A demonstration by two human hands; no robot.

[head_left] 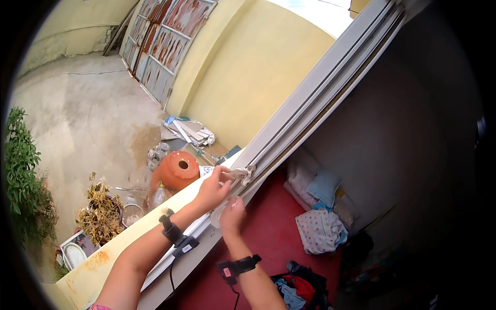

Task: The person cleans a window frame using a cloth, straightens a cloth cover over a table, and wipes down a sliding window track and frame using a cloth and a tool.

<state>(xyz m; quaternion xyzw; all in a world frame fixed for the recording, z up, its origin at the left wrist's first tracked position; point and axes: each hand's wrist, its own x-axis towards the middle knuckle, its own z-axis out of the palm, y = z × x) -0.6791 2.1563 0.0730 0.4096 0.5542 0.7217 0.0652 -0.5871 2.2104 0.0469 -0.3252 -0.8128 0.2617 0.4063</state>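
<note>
My left hand reaches over the window sill to the lower window frame, its fingers curled around a crumpled greyish-white rag. The rag rests against the frame's tracks. Just below, my right hand is closed, thumb and fingers together, at the inner side of the frame. A pale, see-through thing shows at its left edge; its kind is unclear. Both wrists wear black straps with small boxes and cables.
Outside, below the sill, stand an orange clay pot, a dried potted plant and stacked scrap boards. Inside, folded bedding and a heap of clothes lie on a red surface.
</note>
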